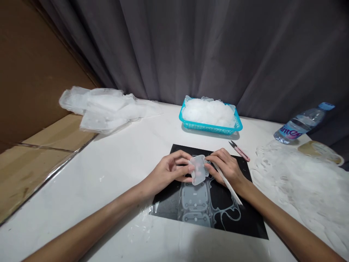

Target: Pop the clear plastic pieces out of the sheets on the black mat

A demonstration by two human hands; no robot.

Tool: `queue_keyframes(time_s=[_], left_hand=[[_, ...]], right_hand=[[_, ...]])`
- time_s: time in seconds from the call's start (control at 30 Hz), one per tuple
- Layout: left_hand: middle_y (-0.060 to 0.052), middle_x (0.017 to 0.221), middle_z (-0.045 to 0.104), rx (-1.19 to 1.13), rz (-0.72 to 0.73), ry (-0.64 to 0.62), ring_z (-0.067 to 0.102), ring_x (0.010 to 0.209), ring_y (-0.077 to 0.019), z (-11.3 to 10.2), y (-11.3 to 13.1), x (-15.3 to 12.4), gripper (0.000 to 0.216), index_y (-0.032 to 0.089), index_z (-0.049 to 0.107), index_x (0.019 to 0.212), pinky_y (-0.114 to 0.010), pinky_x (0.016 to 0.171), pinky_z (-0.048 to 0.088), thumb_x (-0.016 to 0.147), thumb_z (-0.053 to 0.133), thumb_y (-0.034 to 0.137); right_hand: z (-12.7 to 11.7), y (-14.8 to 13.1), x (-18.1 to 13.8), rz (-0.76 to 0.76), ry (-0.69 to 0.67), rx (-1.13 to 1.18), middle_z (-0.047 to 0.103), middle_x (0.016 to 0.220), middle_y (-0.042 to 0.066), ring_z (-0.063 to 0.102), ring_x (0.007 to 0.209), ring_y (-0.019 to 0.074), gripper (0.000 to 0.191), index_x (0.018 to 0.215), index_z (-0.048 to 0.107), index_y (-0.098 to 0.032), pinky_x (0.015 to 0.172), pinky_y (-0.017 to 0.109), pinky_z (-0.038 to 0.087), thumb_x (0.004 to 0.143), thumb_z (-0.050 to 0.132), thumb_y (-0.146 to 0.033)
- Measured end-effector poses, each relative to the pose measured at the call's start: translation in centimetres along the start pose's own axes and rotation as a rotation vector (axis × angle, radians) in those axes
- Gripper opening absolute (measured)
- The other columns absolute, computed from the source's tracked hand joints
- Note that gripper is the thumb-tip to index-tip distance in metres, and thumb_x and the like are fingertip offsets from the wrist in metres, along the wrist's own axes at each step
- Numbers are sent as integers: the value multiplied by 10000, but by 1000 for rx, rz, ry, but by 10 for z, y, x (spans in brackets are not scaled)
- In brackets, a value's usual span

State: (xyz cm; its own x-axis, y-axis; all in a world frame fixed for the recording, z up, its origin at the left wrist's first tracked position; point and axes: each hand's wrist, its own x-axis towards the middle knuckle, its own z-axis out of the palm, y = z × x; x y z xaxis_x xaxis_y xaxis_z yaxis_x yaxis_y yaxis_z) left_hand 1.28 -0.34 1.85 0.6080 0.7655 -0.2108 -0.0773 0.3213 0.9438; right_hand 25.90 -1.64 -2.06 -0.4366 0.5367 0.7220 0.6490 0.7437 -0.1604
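Between my hands, above a black mat [240, 223], is a small translucent rounded plastic piece [200, 171]. My left hand [177, 168] pinches its left side between thumb and fingers. At its right edge my right hand [225, 165] has thumb and fingers closed, with a thin white strip [227, 183] running out beneath the palm. Whether those right fingertips grip the piece itself or only the strip is hard to see. Below on the mat lies a clear molded sheet [195, 196] with similar rounded shapes, and a looping cut-away outline [231, 214] beside it.
Pink-handled thread snips [240, 151] lie at the mat's upper right corner. Behind stands a turquoise basket [209, 128] heaped with white pieces. Plastic bags [106, 107] lie back left, a tilted water bottle [302, 123] back right, and a pile of translucent scraps [308, 189] at right.
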Motion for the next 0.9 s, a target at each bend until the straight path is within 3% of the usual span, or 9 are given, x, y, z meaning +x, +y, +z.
queue_keyframes(time_s=[0.43, 0.67, 0.8, 0.9], left_hand=[[-34, 1011, 714, -67, 0, 38, 737, 943, -190, 4, 6, -1, 201, 181, 609, 971, -409, 937, 626, 939, 757, 313], [-2, 945, 663, 7, -32, 27, 671, 828, -152, 6, 7, -3, 254, 210, 594, 993, -286, 760, 586, 912, 779, 365], [-49, 1106, 680, -20, -61, -22, 665, 1042, -222, 5, 12, -6, 238, 232, 628, 1100, -375, 911, 561, 945, 730, 381], [-56, 1220, 663, -72, -77, -108, 655, 1116, -225, 2, 14, -10, 326, 260, 619, 1242, -414, 1021, 509, 941, 736, 303]], right_hand=[[1, 0, 1, 1, -34, 84, 645, 825, 76, 563, 746, 208, 79, 958, 626, -171, 688, 350, 512, 954, 594, -99], [0, -2, 2, -2, -30, 89, 648, 828, 68, 578, 753, 205, 109, 966, 633, -184, 684, 347, 519, 952, 581, -89], [1, -1, 2, -4, -25, 75, 644, 824, 63, 560, 743, 199, 123, 960, 625, -188, 678, 343, 509, 960, 568, -79], [2, 0, 2, 1, -32, 59, 637, 813, 69, 548, 744, 201, 134, 943, 619, -176, 684, 351, 503, 962, 555, -61]])
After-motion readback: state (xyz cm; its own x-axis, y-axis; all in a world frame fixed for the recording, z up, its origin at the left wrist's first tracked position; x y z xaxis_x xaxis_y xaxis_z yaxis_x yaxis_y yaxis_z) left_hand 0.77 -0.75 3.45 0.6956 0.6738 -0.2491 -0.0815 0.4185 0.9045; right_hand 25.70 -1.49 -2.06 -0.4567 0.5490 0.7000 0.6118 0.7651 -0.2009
